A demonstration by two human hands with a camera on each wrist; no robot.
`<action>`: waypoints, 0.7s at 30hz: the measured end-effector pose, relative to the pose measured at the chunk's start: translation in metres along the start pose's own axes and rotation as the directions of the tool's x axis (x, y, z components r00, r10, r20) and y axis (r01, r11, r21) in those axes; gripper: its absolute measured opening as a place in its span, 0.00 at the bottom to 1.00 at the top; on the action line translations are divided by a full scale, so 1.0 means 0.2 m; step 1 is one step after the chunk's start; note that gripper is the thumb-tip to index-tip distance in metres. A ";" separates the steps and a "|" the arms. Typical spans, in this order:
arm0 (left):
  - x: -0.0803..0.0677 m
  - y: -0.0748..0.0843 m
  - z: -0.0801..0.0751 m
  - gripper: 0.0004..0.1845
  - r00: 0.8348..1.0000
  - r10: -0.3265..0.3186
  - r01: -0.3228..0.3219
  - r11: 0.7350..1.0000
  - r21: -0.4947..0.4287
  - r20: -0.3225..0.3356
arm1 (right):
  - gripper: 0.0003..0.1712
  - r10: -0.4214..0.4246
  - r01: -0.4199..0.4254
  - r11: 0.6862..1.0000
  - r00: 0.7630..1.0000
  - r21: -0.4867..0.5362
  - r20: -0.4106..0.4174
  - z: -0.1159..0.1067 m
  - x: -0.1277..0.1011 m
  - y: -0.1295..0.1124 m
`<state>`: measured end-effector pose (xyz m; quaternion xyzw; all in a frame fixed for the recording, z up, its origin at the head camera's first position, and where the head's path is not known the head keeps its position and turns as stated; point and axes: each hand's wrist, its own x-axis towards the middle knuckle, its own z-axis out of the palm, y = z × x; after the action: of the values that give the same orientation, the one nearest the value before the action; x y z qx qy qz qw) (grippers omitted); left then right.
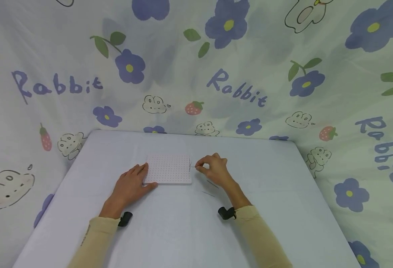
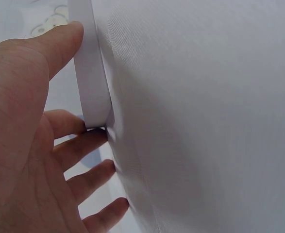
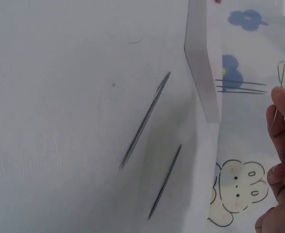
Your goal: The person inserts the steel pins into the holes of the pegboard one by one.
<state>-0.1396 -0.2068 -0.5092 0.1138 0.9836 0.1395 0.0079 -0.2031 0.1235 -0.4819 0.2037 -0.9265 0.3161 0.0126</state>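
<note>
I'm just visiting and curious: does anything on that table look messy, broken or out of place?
Nothing looks broken or spilled. The dotted white board lies flat and square under the left hand. Two needles lie loose on the table beside the right hand, which pinches something thin.

Dotted white board and thin needles on a pale tabletop.

The white pegboard [image 1: 168, 169] lies flat at the centre of the head view, rectangular, thick-edged, covered in rows of small dots. A needle [image 1: 192, 166] sits just off its right edge, with several upright there. Two loose needles [image 3: 145, 119] lie flat and slanted, just right of centre, near the board's lower right corner.
</note>
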 end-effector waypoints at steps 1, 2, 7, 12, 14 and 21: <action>0.00 0.00 0.00 0.49 1.000 0.002 -0.002 1.000 -0.001 0.000 | 0.03 -0.009 0.009 1.000 1.000 -0.010 -0.002 0.01 0.00 0.00; 0.00 0.00 0.00 0.49 1.000 0.004 -0.004 1.000 -0.002 -0.001 | 0.03 -0.018 0.018 1.000 1.000 -0.017 -0.005 0.01 0.01 -0.01; 0.00 -0.01 0.00 0.49 1.000 0.008 -0.008 1.000 -0.011 -0.007 | 0.03 -0.013 0.013 1.000 1.000 -0.009 -0.002 0.03 0.02 -0.02; -0.01 -0.01 0.00 0.48 1.000 0.005 -0.005 1.000 -0.006 -0.006 | 0.04 0.016 -0.017 1.000 1.000 0.017 0.027 0.06 0.02 -0.03; -0.01 -0.01 0.00 0.48 1.000 0.006 -0.006 1.000 -0.002 -0.007 | 0.04 0.017 -0.018 0.999 0.999 0.029 0.035 0.06 0.03 -0.04; -0.01 -0.01 -0.01 0.48 1.000 0.010 -0.010 1.000 -0.003 -0.005 | 0.03 0.008 -0.009 0.999 0.999 0.036 0.041 0.08 0.02 -0.06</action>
<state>-0.1380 -0.2090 -0.5081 0.1185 0.9829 0.1411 0.0046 -0.2011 0.1038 -0.4867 0.2064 -0.9216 0.3286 -0.0116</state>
